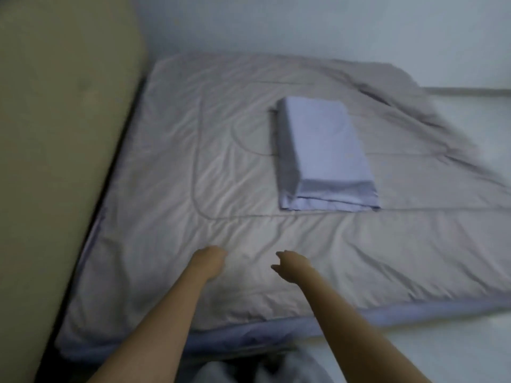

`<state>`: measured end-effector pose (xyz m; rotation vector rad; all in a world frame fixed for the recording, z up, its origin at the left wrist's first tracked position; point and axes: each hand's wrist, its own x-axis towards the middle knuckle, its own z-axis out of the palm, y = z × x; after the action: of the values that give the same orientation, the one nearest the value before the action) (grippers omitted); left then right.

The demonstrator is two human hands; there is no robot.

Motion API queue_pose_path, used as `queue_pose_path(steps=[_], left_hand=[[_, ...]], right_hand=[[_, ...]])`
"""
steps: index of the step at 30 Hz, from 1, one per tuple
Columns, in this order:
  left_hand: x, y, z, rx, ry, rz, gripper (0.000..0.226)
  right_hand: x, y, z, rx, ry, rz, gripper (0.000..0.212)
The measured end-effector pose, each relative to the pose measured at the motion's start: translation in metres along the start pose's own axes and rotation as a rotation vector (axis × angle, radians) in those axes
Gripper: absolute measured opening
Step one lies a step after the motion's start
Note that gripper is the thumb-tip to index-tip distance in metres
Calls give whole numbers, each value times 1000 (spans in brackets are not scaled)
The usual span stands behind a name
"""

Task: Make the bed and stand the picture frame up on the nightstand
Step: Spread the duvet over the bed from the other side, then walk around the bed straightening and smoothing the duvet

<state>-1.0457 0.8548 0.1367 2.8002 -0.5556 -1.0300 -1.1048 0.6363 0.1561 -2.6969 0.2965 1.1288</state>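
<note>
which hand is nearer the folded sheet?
Right. The right hand is just below the folded sheet; the left hand is farther left. Neither touches it.

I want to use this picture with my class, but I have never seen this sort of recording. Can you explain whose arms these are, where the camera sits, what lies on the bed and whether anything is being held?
There is one picture, taken by a camera worn on a person's head, looking forward and down. The two bare arms are that person's own. The left hand and the right hand reach out over a wrinkled grey quilt spread across the bed. Neither hand holds anything; the picture is too blurred to tell whether they touch the quilt. A folded pale blue sheet lies on the quilt further off. A beige padded headboard stands along the left. No nightstand or picture frame is in view.
</note>
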Motion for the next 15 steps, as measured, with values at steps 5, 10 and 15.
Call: queue_pose_path(steps=[5,10,15], left_hand=[[42,138,-19,191,-102,210,45],[67,285,-10,391,-132,348,42],[71,449,40,482,-192,494,45]], right_hand=[[-45,128,9,199,24,218,63],[-90,254,21,362,51,376,63],[-149,397,37,541,110,481,62]])
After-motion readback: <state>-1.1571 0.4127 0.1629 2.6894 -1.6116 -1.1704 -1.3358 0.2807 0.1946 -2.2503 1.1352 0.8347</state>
